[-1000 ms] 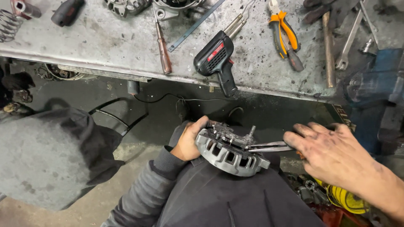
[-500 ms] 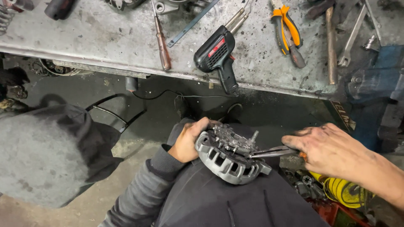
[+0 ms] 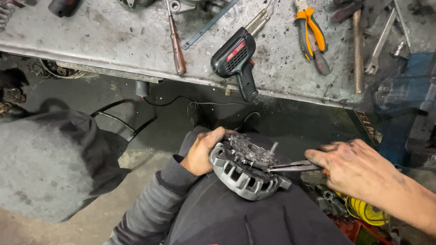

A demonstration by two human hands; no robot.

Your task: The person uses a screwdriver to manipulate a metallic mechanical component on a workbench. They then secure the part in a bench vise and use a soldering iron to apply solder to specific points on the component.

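L hand grips the alternator housing on the lap; R hand closed on pliers, tips at its top, between both hands.

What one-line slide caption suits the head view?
Left hand steadies an alternator on the lap while right hand works needle-nose pliers into it, below a tool-strewn workbench.
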